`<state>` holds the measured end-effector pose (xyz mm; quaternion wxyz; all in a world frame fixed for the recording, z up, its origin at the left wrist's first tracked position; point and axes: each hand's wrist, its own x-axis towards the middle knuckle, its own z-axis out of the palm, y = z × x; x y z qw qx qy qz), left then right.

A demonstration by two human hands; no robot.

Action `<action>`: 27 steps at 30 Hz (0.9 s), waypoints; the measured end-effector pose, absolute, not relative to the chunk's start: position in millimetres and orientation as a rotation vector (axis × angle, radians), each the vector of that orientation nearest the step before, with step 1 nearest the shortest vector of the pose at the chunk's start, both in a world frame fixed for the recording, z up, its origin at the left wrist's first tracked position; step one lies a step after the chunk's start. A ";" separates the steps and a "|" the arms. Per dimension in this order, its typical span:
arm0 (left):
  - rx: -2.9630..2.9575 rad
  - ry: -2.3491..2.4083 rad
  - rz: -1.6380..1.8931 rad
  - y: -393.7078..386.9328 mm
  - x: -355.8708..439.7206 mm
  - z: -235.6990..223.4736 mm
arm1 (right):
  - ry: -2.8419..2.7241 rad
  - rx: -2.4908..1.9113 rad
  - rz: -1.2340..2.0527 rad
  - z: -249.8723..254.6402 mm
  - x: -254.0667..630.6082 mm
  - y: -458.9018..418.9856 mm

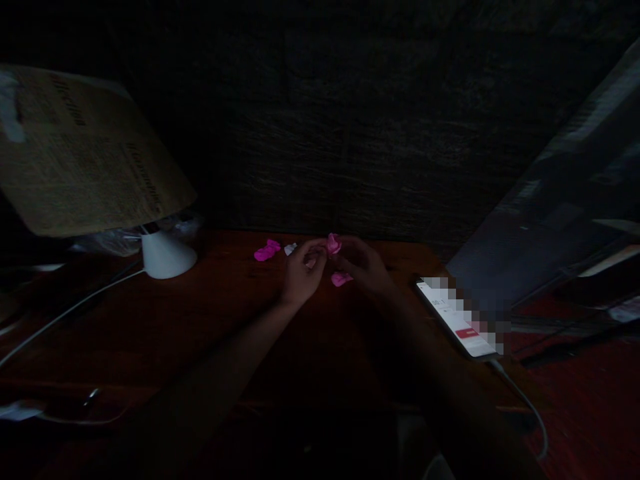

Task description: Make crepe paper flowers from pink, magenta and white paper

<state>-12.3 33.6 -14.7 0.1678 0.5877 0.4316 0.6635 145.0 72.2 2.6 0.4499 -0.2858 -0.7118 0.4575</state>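
Observation:
Above the wooden table (225, 313), a small pink flower-like piece (333, 243), crumpled like paper or cloth, is pinched between my two hands. My left hand (303, 273) is closed, its fingertips at the piece's left side. From the right, my right hand (369, 265) curls its thumb and fingers round the same piece; the dim light blurs their exact contact. Just below, a second pink piece (341, 279) shows between the hands. A brighter magenta crumpled piece (267, 251) and a small white scrap (291, 249) lie to the left of my left hand.
At the left stands a lamp with a white base (167, 255) and a newsprint-patterned shade (90, 153), its white cord (75, 308) trailing left. A lit phone (453, 317) with a charging cable (525, 400) lies near the right edge. A dark wall (325, 133) rises behind the table.

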 end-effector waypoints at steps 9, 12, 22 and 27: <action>1.680 1.239 1.868 34.7 -12.6 -17.8 | -1.842 -0.801 0.934 -3.1 147.0 76.3; 1.671 1.296 1.890 36.5 -14.2 -19.1 | -1.819 -0.811 0.940 -1.9 147.4 75.2; 1.540 1.304 1.969 40.7 -14.2 -19.6 | -1.585 -0.747 1.237 4.1 145.5 72.5; 1.538 1.281 1.938 40.9 -14.2 -19.7 | -1.505 -0.709 1.297 5.8 142.9 71.9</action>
